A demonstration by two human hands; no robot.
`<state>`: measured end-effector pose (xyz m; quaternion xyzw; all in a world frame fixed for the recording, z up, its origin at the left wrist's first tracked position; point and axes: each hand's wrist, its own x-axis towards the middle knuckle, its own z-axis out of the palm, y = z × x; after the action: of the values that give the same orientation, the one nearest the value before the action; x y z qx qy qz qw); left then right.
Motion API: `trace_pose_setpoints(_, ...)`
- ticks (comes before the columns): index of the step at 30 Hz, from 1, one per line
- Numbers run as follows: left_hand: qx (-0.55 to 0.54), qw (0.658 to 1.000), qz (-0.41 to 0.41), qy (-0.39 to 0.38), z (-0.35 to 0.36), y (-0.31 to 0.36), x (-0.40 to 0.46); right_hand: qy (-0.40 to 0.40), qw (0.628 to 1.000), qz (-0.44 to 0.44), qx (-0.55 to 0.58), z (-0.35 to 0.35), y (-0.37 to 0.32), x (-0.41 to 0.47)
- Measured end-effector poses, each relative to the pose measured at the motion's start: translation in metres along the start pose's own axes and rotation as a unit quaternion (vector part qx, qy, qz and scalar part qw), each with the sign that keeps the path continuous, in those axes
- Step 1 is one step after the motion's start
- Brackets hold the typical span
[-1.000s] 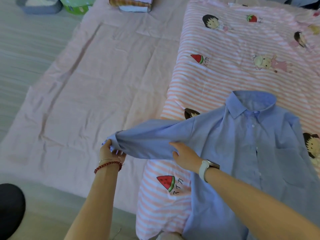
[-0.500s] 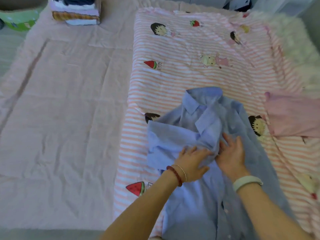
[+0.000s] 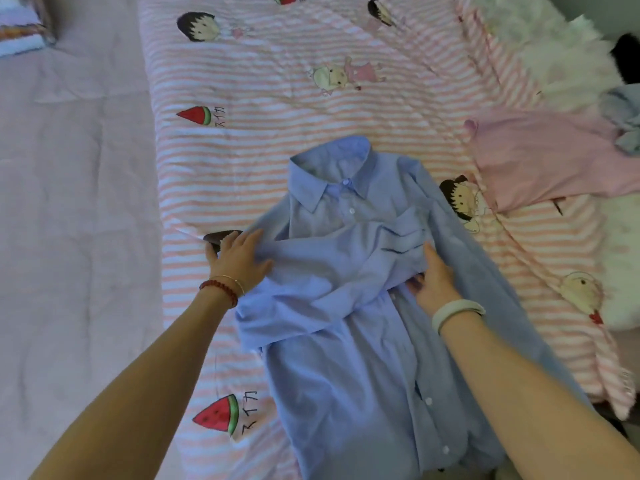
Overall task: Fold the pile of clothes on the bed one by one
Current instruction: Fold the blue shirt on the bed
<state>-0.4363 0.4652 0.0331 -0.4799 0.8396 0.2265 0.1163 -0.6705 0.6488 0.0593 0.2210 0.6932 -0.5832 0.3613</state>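
Note:
A light blue button-up shirt (image 3: 346,341) lies front up on the pink-striped cartoon quilt (image 3: 277,98), collar toward the far side. Its left sleeve is folded across the chest, and the cuff end reaches the right side. My left hand (image 3: 239,259) rests flat with spread fingers on the folded shoulder edge at the shirt's left side. My right hand (image 3: 433,282) lies at the sleeve's cuff end, thumb straight along the cuff; its fingertips are partly tucked under the sleeve's lower edge.
A pink garment (image 3: 536,161) lies spread on the quilt to the right, with a grey-blue garment (image 3: 623,123) bunched beyond it. White fluffy bedding (image 3: 561,46) runs along the far right. A stack of folded clothes (image 3: 20,29) sits far left on the pink sheet (image 3: 69,202).
The sleeve that my left hand held stretched out to the left now lies folded across the shirt's chest. My hands have moved apart, left to the shoulder fold, right to the cuff end.

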Motion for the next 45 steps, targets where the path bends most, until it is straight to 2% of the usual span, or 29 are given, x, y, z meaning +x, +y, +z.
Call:
trace_pose_setpoints(2, -0.007, 0.999, 0.013, 0.029, -0.004, -0.003, 0.007, -0.010, 1.000, 0.013, 0.004, 0.002, -0.010, 0.008)
trace_pose_setpoints(4, -0.052, 0.994, 0.014, 0.098, -0.009, -0.004, 0.006, -0.006, 0.999, -0.027, -0.027, 0.000, -0.020, 0.012)
trace_pose_setpoints(7, -0.146, 0.973, 0.013, 0.178, -0.023, -0.002, 0.003, 0.036, 0.975, -0.198, -0.092, -0.008, -0.039, 0.010)
trace_pose_setpoints(11, -0.154, 0.972, 0.018, 0.178, -0.028, 0.002, 0.009, 0.099, 0.905, -0.373, -0.177, -0.026, -0.056, 0.011)
trace_pose_setpoints(13, -0.116, 0.978, -0.012, 0.173, -0.024, 0.007, 0.015, 0.098, 0.894, -0.374, -0.225, -0.034, -0.056, 0.019)
trace_pose_setpoints(15, -0.105, 0.979, -0.064, 0.161, -0.017, 0.012, 0.017, 0.067, 0.897, -0.318, -0.301, -0.041, -0.048, 0.031)
trace_pose_setpoints(17, -0.162, 0.966, -0.136, 0.146, -0.011, 0.015, 0.009, 0.065, 0.878, -0.286, -0.379, -0.048, -0.037, 0.039)
trace_pose_setpoints(18, -0.211, 0.950, -0.176, 0.148, -0.006, 0.016, 0.003, 0.075, 0.852, -0.294, -0.427, -0.049, -0.032, 0.039)
trace_pose_setpoints(20, -0.310, 0.910, -0.233, 0.148, 0.008, 0.010, -0.007, 0.080, 0.778, -0.346, -0.518, -0.043, -0.017, 0.028)
trace_pose_setpoints(23, -0.399, 0.867, -0.273, 0.119, 0.016, 0.001, -0.011, -0.037, 0.661, -0.460, -0.591, -0.023, 0.014, 0.005)
trace_pose_setpoints(25, -0.430, 0.860, -0.241, 0.131, 0.009, 0.000, -0.007, -0.105, 0.607, -0.465, -0.636, -0.005, 0.035, -0.005)
trace_pose_setpoints(28, -0.450, 0.850, -0.180, 0.205, -0.008, 0.005, -0.003, -0.181, 0.536, -0.434, -0.701, 0.028, 0.056, -0.018)
trace_pose_setpoints(30, -0.434, 0.849, -0.176, 0.245, -0.016, 0.003, -0.002, -0.195, 0.522, -0.396, -0.730, 0.044, 0.067, -0.019)
trace_pose_setpoints(32, -0.419, 0.850, -0.197, 0.253, -0.016, -0.008, 0.001, -0.208, 0.531, -0.345, -0.746, 0.054, 0.076, -0.012)
trace_pose_setpoints(35, -0.410, 0.853, -0.259, 0.196, -0.012, -0.028, 0.010, -0.226, 0.536, -0.306, -0.754, 0.059, 0.073, -0.007)
trace_pose_setpoints(37, -0.400, 0.859, -0.281, 0.151, -0.010, -0.031, 0.011, -0.218, 0.549, -0.311, -0.745, 0.057, 0.067, -0.008)
trace_pose_setpoints(39, -0.282, 0.911, -0.225, 0.200, -0.003, -0.024, 0.000, -0.193, 0.578, -0.368, -0.702, 0.049, 0.061, -0.012)
trace_pose_setpoints(41, -0.111, 0.956, -0.093, 0.253, 0.014, -0.009, -0.020, -0.170, 0.571, -0.434, -0.675, 0.040, 0.055, -0.014)
trace_pose_setpoints(43, -0.001, 0.980, 0.048, 0.193, 0.042, 0.010, -0.044, -0.144, 0.542, -0.447, -0.696, 0.030, 0.047, -0.009)
trace_pose_setpoints(45, 0.048, 0.989, 0.101, 0.101, 0.072, 0.020, -0.065, -0.122, 0.516, -0.400, -0.748, 0.020, 0.037, 0.002)
